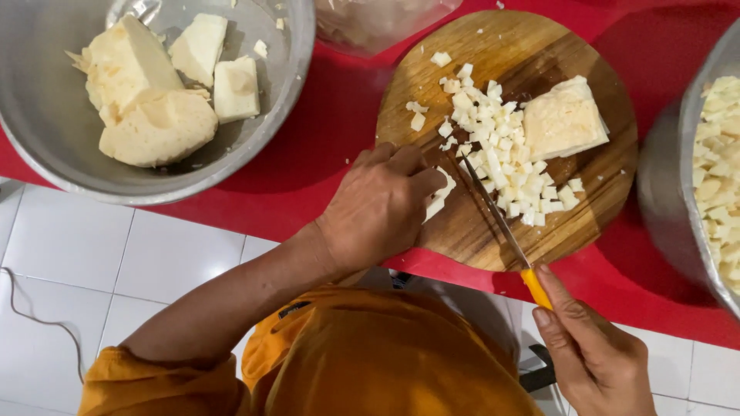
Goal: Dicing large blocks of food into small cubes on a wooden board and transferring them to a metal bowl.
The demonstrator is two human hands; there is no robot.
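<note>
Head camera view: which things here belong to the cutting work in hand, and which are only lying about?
In use:
- left hand pressing a pale strip
- right hand holding the yellow-handled knife
- round wooden board
- diced pieces
- uncut block on the board
- left bowl of big chunks
- right bowl of cut pieces

Lying about:
- clear bag
- thin cord on the floor

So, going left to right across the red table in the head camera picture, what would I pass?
Metal bowl of big pale chunks → left hand pressing a pale strip → round wooden board → small diced cubes → uncut pale block → second metal bowl holding diced pieces.
</note>
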